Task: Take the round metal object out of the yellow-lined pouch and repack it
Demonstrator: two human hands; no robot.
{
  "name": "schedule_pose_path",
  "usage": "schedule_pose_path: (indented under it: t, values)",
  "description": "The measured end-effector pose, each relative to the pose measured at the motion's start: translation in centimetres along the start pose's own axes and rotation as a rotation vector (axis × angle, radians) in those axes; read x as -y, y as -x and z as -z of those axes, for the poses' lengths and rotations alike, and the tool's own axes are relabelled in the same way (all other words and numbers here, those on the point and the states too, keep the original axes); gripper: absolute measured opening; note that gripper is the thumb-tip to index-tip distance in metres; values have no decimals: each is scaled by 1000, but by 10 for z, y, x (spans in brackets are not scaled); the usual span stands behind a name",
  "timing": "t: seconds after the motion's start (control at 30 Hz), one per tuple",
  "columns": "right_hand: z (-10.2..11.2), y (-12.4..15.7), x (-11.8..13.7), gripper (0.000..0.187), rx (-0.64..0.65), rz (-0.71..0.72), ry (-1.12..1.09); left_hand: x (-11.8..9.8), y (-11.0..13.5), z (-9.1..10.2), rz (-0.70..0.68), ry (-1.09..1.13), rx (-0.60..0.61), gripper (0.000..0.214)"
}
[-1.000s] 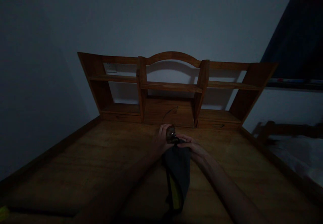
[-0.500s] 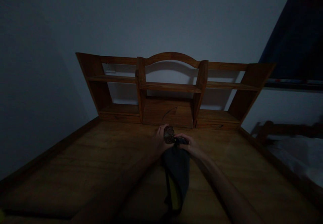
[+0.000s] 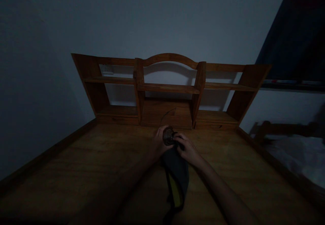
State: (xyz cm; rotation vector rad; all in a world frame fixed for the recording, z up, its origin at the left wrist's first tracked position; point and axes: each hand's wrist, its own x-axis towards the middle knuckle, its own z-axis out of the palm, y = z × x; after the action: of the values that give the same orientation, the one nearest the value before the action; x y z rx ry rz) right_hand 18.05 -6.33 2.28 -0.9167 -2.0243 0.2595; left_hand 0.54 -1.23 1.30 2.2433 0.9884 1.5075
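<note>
My left hand is closed around a roundish, glossy brown object whose kind I cannot make out in the dim light. At its right edge the fingers of my right hand are bent and pressed together over a small dark part, partly hidden by the fingers. Below both hands hangs or lies a dark grey cloth item, perhaps a bag, with a yellow-green panel and dark straps at its lower end. Its upper end runs up under my hands, so how it joins the brown object is hidden.
A wooden desktop spreads out under my arms. Behind it stands a wooden shelf unit against the wall, with a thin dark curved line in front of its middle part. White bedding is at the right.
My right hand has shifted left and over the top of the cloth item, its fingers now at the brown object's edge. My left hand keeps its hold. The view has moved slightly.
</note>
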Motion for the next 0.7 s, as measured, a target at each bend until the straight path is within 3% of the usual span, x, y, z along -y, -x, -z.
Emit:
schedule_pose_path:
  t: [0.5, 0.7]
  values:
    - [13, -2, 17, 67, 149, 69, 336, -1, -1, 3, -105, 77, -67, 78]
    - [13, -4, 19, 68, 126, 82, 313, 0, 1, 3, -118, 42, -83, 76]
